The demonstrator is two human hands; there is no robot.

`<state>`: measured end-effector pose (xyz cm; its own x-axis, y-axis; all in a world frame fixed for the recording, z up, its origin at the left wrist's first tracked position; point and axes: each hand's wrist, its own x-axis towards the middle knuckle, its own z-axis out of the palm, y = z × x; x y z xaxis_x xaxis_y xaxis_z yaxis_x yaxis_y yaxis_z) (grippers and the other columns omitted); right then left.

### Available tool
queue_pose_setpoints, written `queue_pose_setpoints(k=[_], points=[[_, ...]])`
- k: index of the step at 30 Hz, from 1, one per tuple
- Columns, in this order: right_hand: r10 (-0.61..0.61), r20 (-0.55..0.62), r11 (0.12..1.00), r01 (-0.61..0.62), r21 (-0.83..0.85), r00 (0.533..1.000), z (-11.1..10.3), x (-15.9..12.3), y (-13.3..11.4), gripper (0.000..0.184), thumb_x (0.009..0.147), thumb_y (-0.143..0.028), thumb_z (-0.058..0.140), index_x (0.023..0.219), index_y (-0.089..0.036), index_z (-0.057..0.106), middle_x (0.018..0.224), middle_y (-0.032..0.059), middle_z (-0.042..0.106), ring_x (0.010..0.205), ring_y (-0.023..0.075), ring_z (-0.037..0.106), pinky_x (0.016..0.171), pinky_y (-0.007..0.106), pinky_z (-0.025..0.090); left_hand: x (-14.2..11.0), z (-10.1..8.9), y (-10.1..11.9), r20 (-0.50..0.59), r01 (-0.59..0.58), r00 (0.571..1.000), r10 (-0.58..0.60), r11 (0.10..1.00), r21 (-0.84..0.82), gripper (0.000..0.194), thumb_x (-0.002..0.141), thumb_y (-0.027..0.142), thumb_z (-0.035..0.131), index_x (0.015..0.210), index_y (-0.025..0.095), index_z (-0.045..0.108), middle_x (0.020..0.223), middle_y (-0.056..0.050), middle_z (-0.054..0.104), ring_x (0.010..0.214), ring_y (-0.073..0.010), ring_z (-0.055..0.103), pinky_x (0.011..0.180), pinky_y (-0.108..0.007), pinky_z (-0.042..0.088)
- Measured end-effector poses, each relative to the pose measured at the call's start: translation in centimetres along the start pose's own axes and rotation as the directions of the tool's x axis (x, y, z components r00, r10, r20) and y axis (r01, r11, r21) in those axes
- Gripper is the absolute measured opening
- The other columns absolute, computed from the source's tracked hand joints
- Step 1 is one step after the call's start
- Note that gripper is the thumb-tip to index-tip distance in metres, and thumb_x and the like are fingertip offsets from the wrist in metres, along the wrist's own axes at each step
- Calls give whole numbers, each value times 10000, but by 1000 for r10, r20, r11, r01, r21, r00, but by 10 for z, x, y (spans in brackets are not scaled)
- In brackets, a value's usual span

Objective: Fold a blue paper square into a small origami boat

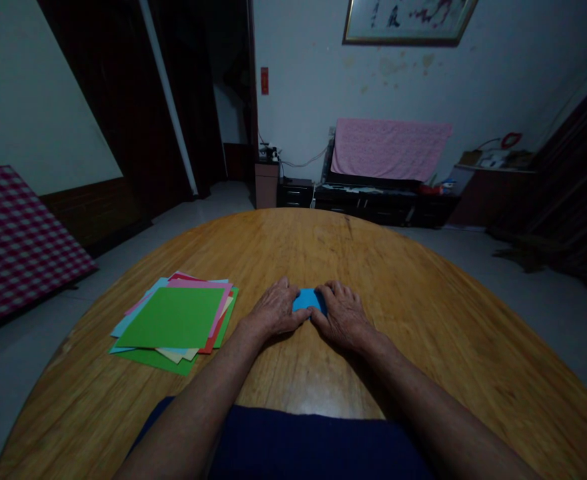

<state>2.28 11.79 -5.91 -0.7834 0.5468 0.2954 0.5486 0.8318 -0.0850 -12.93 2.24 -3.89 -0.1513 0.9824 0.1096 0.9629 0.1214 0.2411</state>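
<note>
A small piece of blue paper (307,301) lies on the wooden table between my two hands; its outer sides are hidden under my fingers. My left hand (276,308) grips its left side, with the thumb along the near edge. On the right side, my right hand (342,313) holds the paper with curled fingers and the thumb at the near edge. Both thumb tips come close together in front of it. To the left of my left hand is a loose stack of coloured paper sheets (173,317), a green one on top, with pink, red, light blue and cream edges sticking out.
The round wooden table (448,333) fills the space before me. Beyond it stand a low black cabinet (363,203) and a pink cloth (391,148) draped over a wide flat object. A red-and-white checked cloth (18,240) covers something at the far left.
</note>
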Motion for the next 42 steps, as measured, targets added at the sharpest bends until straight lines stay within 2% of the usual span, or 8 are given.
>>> queue_pose_setpoints(k=[14,20,26,34,36,39,40,42], points=[[13,46,999,-11,-38,999,-7,2,-4,418,864,-479,453,1111,-154,542,1115,131,522,975,281,471,761,381,346,6,-1,-4,3,35,999,-35,999,-21,456,777,520,503,1000,156,665,910,-95,563,851,-226,574,770,-323,458],[7,26,1000,-6,-25,1000,-6,1,-4,428,853,-500,472,1103,-159,538,1120,123,518,970,275,468,773,379,345,10,2,-6,-2,40,999,-40,999,-14,340,795,232,434,1029,164,671,924,-94,590,901,-209,573,806,-300,444],[14,25,1000,-14,-20,1000,-5,2,-3,431,842,-504,481,1106,-168,538,1119,121,519,965,272,465,767,377,341,13,1,-8,-15,63,998,-63,998,-28,329,811,156,397,961,190,688,940,-80,625,894,-198,580,810,-308,451],[23,27,1000,-23,-3,999,-4,2,-3,445,843,-511,471,1119,-168,538,1117,125,522,968,275,468,769,378,337,12,7,-8,-25,76,997,-77,997,-8,312,848,335,495,1091,173,606,1053,-98,605,979,-225,576,855,-328,453],[21,24,1000,-21,1,999,-4,2,-2,453,838,-513,478,1121,-165,538,1119,122,522,971,277,467,774,381,337,12,9,-9,-91,160,983,-158,987,13,296,869,267,458,1117,180,595,1067,-101,605,1001,-223,578,863,-325,451],[17,18,1000,-17,5,1000,-3,2,-2,459,835,-513,484,1124,-161,538,1124,122,523,979,280,464,778,387,337,13,8,-11,-257,335,910,-326,942,-8,349,888,175,380,1180,168,571,1066,-118,618,991,-224,591,855,-331,458],[17,17,1000,-17,5,1000,-4,2,-2,459,834,-512,484,1124,-160,538,1123,122,524,977,280,463,779,388,338,14,8,-12,-286,352,894,-344,936,-25,362,887,166,374,1193,171,568,1063,-115,625,983,-224,595,856,-333,461],[20,19,1000,-20,3,1000,-4,2,-2,456,833,-510,485,1120,-160,539,1123,124,524,973,280,464,777,388,339,14,7,-10,-292,307,906,-308,950,-51,372,874,154,389,1192,195,578,1064,-91,636,991,-215,593,871,-325,460]])
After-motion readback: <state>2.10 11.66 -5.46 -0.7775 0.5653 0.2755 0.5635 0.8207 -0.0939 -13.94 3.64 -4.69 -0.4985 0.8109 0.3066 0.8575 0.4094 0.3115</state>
